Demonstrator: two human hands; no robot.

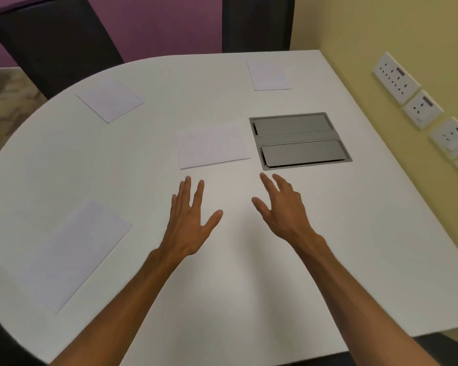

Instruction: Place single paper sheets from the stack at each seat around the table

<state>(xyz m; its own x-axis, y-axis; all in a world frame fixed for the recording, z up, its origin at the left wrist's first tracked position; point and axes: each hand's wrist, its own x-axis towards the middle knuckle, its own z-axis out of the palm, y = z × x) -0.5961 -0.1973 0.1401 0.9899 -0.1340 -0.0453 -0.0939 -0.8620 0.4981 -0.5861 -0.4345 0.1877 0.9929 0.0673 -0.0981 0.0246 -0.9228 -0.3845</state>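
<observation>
My left hand and right hand hover with fingers spread wide, holding nothing, just below the stack at frame centre on the counter; white sheets, thin, limp and slippery I judge, so I'd peel one by its near edge

White stack centred (sheets flat)

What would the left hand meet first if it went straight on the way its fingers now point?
Probably the paper stack at the table's middle: the left hand points up at its near edge, with only bare table between.
</observation>
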